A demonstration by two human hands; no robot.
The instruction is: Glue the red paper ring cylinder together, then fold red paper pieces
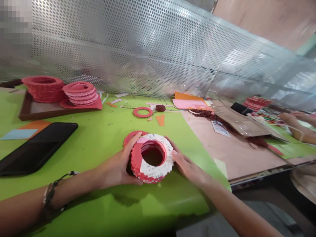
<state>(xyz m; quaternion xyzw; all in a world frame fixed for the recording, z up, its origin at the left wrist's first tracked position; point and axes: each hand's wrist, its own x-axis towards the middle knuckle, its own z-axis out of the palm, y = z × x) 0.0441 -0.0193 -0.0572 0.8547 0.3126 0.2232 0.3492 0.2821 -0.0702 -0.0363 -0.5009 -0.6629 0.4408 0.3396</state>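
Between my two hands is a thick stack of scalloped paper rings [157,169], red and pink at the sides, its top ring partly white with printed marks and partly red. My left hand [125,161] wraps round the stack's left side, fingers and thumb against the edge. From the right, my right hand [184,161] presses on the stack's edge; some of its fingers are hidden behind it. Another red ring [128,136] shows partly behind the stack, near my left fingertips. Farther back on the green table lies a single red ring [143,112].
At the left, a brown tray [34,113] bears red ring stacks [44,90]; a black phone [39,148] lies nearer. Brown yarn [160,108], orange and pink sheets [190,102] and cardboard [239,120] lie farther back. A perforated metal panel [148,56] borders the table. Another person's hands [293,121] are at right.
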